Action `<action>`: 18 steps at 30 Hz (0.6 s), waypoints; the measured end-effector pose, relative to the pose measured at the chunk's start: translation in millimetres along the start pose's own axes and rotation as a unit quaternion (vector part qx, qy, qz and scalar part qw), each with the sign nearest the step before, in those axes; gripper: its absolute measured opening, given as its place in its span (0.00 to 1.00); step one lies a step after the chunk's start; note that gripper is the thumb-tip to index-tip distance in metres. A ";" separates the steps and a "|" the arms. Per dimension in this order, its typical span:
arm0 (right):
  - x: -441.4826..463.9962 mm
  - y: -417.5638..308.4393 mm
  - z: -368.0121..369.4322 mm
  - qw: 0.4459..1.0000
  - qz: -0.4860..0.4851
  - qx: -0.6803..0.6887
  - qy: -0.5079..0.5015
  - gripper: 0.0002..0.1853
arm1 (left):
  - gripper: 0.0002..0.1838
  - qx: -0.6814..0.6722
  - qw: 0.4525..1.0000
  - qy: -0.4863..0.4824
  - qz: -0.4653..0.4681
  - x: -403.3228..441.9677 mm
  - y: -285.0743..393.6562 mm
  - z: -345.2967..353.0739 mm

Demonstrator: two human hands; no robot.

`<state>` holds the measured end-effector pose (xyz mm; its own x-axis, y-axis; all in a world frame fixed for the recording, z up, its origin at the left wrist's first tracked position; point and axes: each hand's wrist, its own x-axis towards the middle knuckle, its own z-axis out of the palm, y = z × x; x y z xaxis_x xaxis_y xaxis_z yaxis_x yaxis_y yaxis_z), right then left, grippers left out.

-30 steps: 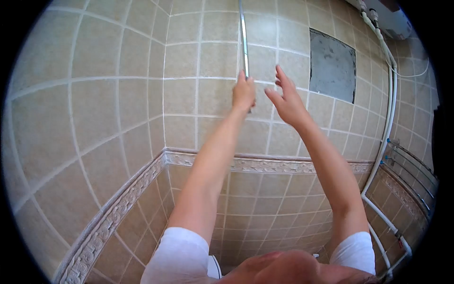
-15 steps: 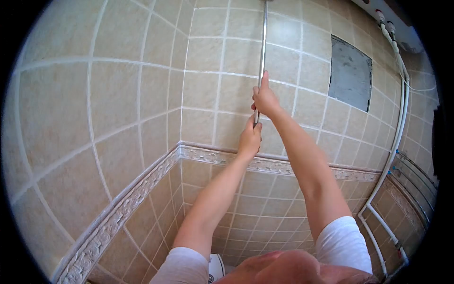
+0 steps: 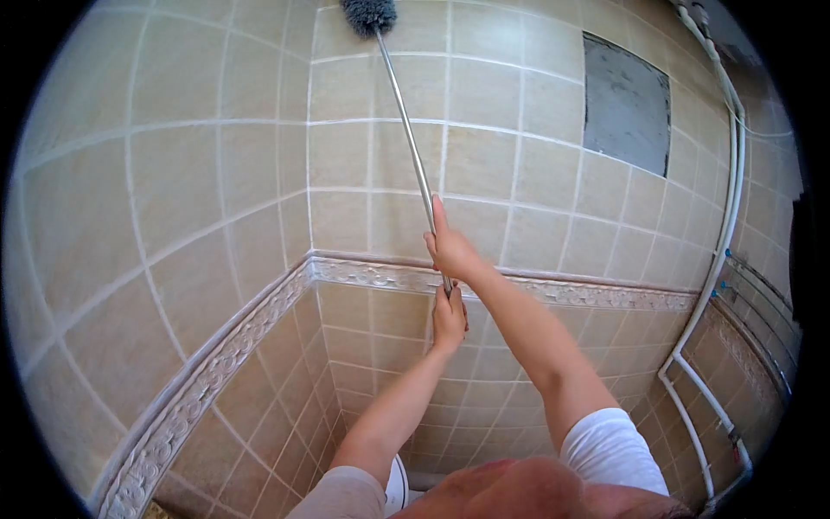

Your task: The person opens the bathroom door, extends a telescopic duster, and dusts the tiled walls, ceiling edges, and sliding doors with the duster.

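A long-handled duster (image 3: 404,112) with a thin metal pole and a fluffy grey head reaches up along the beige tiled wall (image 3: 484,156). Its head is at the top of the view, near the wall corner; whether it touches the tiles I cannot tell. My left hand (image 3: 449,320) is closed round the lower end of the pole. Higher up, my right hand (image 3: 454,253) grips the same pole, with its index finger stretched along it. The pole leans to the left.
A carved tile border (image 3: 372,274) runs round the walls at mid height. On the right are a grey patch (image 3: 627,104) in the tiles, white pipes (image 3: 735,190) and a wire rack (image 3: 761,311). A white rounded object (image 3: 397,486) shows partly below my left arm.
Both hands have come down with the pole, which now tilts left instead of standing nearly upright. The duster's fluffy head has come into full view near the top.
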<state>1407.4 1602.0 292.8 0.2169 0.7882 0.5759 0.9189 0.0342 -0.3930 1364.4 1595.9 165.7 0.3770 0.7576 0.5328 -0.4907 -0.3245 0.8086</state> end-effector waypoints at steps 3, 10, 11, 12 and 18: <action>-27.0 32.7 -9.3 1.000 0.001 0.026 0.006 0.36 | 0.14 0.006 1.000 -0.014 -0.003 -15.5 -21.8 28.6; -84.2 86.9 -49.7 0.996 0.044 0.053 0.064 0.35 | 0.13 0.025 0.997 -0.079 0.003 -49.5 -45.5 87.4; -93.7 88.9 -57.6 0.993 0.071 0.074 0.063 0.35 | 0.14 0.051 0.994 -0.092 -0.012 -55.1 -43.7 93.9; -103.3 90.5 -64.9 0.992 0.076 0.073 0.068 0.35 | 0.14 0.077 0.991 -0.105 -0.027 -60.1 -42.9 100.1; -148.2 122.3 -80.0 0.969 0.152 0.151 0.122 0.36 | 0.16 0.205 0.967 -0.127 0.076 -79.3 -90.9 127.2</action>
<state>1514.0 1440.2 216.8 0.5685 0.6224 0.5380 0.6699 0.0293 -0.7419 1479.1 1493.3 81.6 0.5315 0.5366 0.6554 -0.2221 -0.6583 0.7192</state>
